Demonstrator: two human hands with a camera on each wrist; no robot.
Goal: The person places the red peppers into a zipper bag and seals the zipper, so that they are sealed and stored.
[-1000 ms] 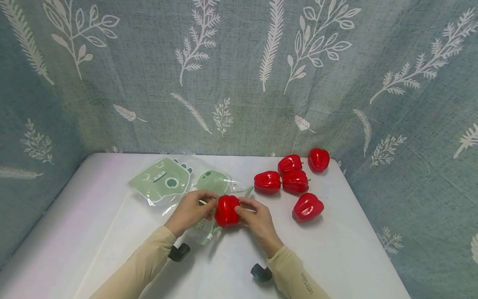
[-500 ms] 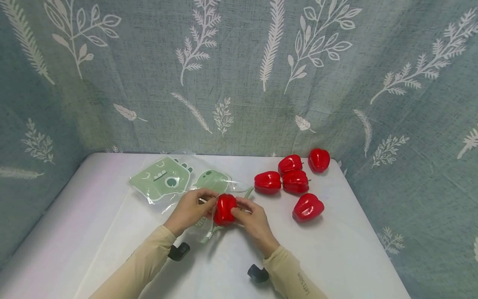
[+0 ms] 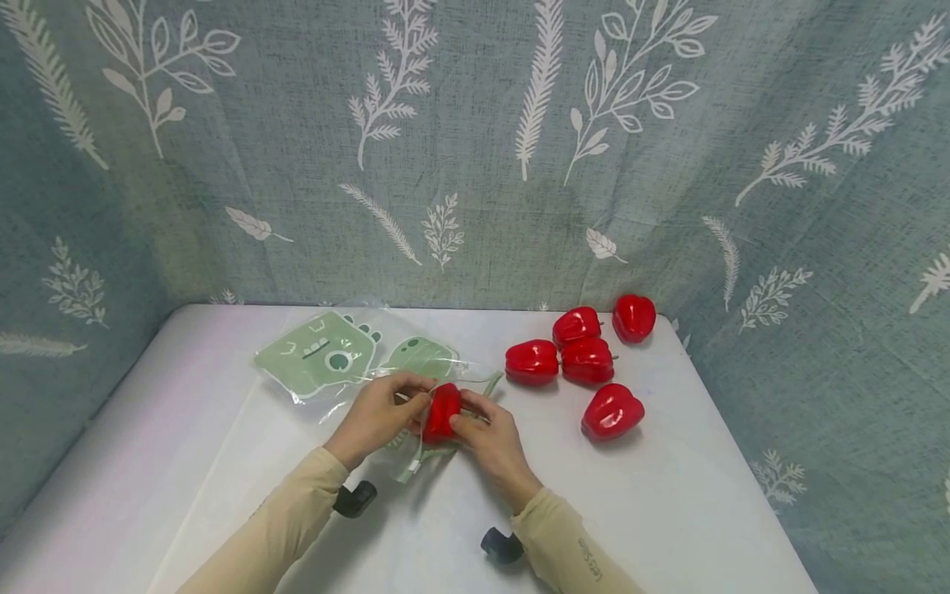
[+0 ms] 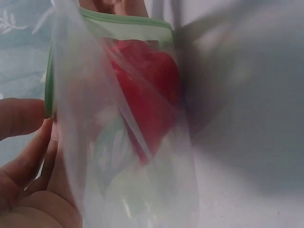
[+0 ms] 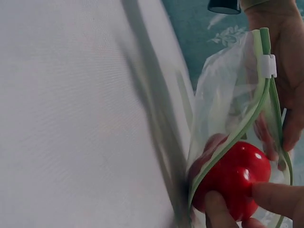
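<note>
A red bell pepper [image 3: 443, 412] sits partly inside the mouth of a clear zip bag [image 5: 228, 90] with a green rim and a white slider [image 5: 268, 66]. My right hand [image 3: 491, 433] holds the pepper from the right, thumb and fingers on its skin. With thumb and fingers my left hand [image 3: 380, 417] pinches the bag's green rim on the other side of the mouth. Through the cloudy plastic in the left wrist view, the pepper [image 4: 147, 85] shows just below the rim. Some fingers of both hands are hidden behind the bag or pepper.
Several more red bell peppers [image 3: 532, 363] lie at the back right of the white table [image 3: 668, 495], one of them [image 3: 612, 412] nearer. Clear bags with green cartoon prints [image 3: 326, 355] lie flat at the back left. A patterned cloth [image 3: 475, 231] stands behind.
My right hand has moved a little left, carrying the pepper further into the bag's mouth. My left hand stays almost still at the rim. The other peppers have not moved.
</note>
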